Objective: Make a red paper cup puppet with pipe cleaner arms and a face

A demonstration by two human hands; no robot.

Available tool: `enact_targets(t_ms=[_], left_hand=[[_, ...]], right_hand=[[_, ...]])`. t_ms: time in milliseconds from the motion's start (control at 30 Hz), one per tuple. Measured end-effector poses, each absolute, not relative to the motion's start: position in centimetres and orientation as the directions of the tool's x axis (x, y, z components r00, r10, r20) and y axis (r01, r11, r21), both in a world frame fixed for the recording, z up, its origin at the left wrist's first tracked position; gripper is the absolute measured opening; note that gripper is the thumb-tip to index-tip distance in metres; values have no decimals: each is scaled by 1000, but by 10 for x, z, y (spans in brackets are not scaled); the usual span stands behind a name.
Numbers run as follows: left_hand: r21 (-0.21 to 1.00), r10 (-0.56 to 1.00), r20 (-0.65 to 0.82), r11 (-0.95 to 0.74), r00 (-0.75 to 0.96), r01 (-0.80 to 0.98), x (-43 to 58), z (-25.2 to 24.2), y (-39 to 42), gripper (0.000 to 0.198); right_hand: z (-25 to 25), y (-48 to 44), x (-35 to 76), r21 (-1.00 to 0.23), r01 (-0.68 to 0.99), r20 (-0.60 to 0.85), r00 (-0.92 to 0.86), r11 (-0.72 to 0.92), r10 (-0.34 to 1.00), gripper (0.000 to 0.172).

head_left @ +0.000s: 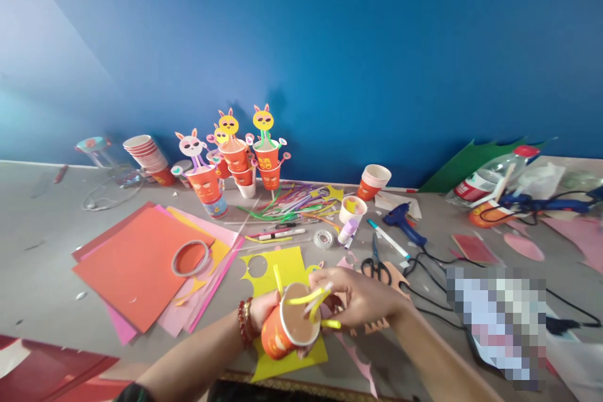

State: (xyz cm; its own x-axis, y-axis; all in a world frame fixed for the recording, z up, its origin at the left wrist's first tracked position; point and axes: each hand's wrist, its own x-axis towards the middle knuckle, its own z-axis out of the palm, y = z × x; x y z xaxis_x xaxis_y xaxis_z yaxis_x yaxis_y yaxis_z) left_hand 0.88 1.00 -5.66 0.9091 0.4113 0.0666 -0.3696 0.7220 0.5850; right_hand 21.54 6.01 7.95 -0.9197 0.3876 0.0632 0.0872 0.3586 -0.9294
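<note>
My left hand is wrapped round an orange paper cup, tilted with its white rim toward me. My right hand is at the cup's mouth, fingers pinched on yellow strips that cross over the rim. A beaded bracelet sits on my left wrist. Under the cup lies a yellow sheet with round holes cut in it.
Orange and pink sheets with a tape ring lie left. Finished bunny-face cups stand at the blue wall, cup stacks beside them. Scissors, a blue glue gun, markers, coloured straws and a bottle lie right.
</note>
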Motion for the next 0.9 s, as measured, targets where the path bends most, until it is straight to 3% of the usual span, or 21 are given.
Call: enact_targets(t_ms=[433, 700, 900], left_hand=[[594, 417, 83, 708, 905, -381, 4, -57, 10, 92], [632, 450, 46, 679, 892, -375, 3, -56, 11, 92], [703, 473, -28, 636, 881, -319, 4, -52, 10, 98]], right_hand=[[56, 51, 214, -969, -6, 139, -842, 249, 521, 39], [40, 49, 214, -961, -98, 240, -758, 258, 606, 35], [35, 50, 214, -946, -125, 288, -747, 299, 599, 32]])
